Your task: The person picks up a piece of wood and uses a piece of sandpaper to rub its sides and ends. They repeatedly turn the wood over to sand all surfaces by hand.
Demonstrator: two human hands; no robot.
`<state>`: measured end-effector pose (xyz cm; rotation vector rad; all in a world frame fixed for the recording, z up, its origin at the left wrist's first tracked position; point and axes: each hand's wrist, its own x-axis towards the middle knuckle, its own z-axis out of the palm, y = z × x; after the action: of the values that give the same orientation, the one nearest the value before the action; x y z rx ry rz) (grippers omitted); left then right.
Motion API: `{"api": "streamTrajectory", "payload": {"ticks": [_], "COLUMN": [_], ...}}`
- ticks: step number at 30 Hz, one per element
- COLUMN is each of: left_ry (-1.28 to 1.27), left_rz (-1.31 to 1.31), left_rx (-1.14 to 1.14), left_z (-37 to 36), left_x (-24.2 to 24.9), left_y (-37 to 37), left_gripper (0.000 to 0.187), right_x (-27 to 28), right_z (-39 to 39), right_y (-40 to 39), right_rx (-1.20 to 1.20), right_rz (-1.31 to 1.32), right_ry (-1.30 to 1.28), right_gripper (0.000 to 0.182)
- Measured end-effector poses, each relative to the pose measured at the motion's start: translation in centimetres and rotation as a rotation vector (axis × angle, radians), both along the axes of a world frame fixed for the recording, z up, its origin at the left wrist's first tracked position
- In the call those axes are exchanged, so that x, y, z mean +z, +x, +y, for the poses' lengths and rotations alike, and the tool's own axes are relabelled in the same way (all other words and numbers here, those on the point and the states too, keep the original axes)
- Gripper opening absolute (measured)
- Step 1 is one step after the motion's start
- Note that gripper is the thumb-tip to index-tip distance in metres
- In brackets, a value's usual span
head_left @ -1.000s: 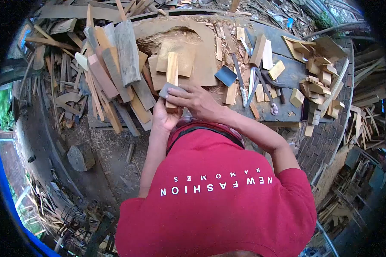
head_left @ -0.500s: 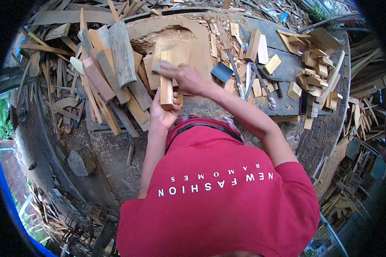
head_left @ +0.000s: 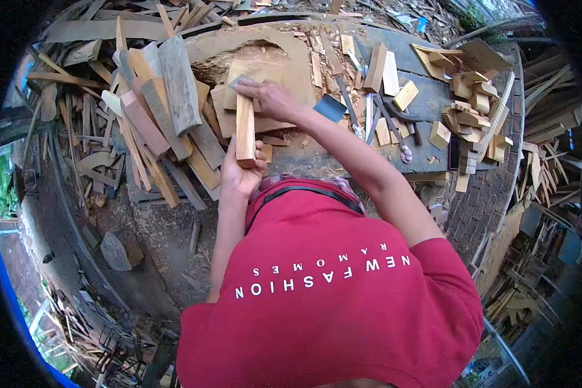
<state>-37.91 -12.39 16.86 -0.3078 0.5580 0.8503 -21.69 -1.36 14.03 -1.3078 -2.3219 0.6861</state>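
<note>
My left hand [head_left: 242,169] is wrapped round the near end of a light wooden block [head_left: 246,132], which points away from me. At the block's far end, my right hand [head_left: 273,100] presses a small grey piece [head_left: 242,83], perhaps sandpaper, against the wood with closed fingers. Beneath the far end lies a flat wooden board [head_left: 271,72] on a larger worn slab [head_left: 297,55]. A dark square sheet [head_left: 330,108] rests just right of my right hand.
Long wood offcuts [head_left: 178,84] are heaped at the left of the bench. To the right lie a curved dark tool [head_left: 404,115], small blocks [head_left: 440,134] and a pile of cut pieces [head_left: 472,119]. A stone [head_left: 121,250] is on the ground at lower left.
My right hand and the grey piece have moved slightly up toward the block's far end. The block has shifted a little left and is tilted differently, still in my left hand.
</note>
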Motion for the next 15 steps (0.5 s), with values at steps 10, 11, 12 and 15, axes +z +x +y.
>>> {"api": "streamTrajectory", "payload": {"ticks": [10, 11, 12, 15], "left_ry": [-0.113, -0.122, -0.131, -0.003], "left_rz": [0.177, 0.177, 0.178, -0.036], "left_rx": [0.055, 0.062, 0.068, -0.015], "left_z": [0.1, 0.1, 0.1, -0.2], "left_x": [0.1, 0.3, 0.5, -0.6], "left_y": [0.6, 0.8, 0.9, 0.1], "left_gripper": [0.041, 0.042, 0.042, 0.039], "right_x": [6.5, 6.7, 6.4, 3.7], "right_z": [-9.1, -9.5, -9.1, -6.1], "right_y": [0.8, 0.9, 1.0, 0.8], "right_rx": [0.17, 0.199, 0.195, 0.122], "right_rz": [0.077, 0.038, 0.039, 0.198], "right_ry": [0.05, -0.011, -0.012, 0.085], "right_gripper": [0.061, 0.064, 0.064, 0.067]}}
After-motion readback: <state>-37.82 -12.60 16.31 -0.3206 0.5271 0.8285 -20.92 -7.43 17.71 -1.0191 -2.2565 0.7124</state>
